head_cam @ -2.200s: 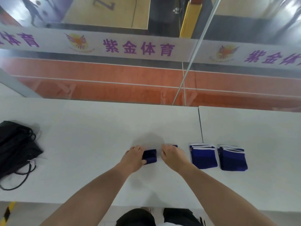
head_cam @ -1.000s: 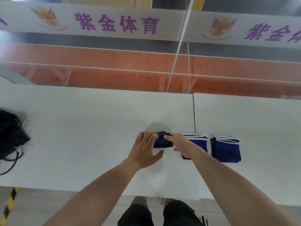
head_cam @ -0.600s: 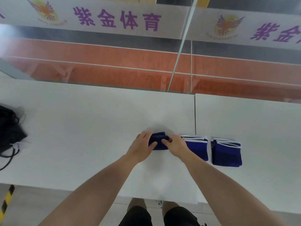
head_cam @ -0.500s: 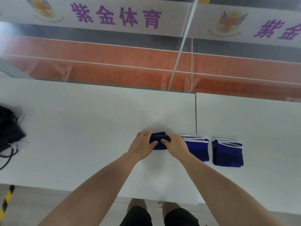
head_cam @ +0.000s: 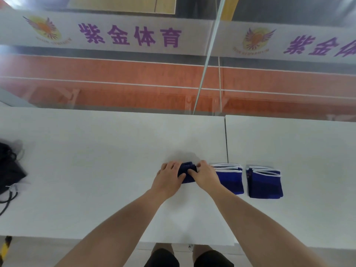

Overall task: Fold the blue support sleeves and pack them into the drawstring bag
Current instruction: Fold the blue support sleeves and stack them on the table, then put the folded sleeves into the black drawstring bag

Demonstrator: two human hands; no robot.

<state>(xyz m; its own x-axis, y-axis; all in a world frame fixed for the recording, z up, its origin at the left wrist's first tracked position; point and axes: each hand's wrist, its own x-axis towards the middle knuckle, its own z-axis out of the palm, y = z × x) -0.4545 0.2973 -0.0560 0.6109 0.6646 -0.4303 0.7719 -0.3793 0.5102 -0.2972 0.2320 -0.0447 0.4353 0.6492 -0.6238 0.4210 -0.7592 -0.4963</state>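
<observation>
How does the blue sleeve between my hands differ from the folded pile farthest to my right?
The sleeve between the hands is pinched by the left hand and right hand; the far-right pile lies untouched. The far-right pile shows white trim along its far edge; the held sleeve shows none. Both are dark blue, on the white table.

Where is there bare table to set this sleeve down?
Widest bare table lies between the bag and the left hand. Also free: right of the right stack, and behind the row. Crowded: the sleeve, right hand and middle stack sit tight together.
</observation>
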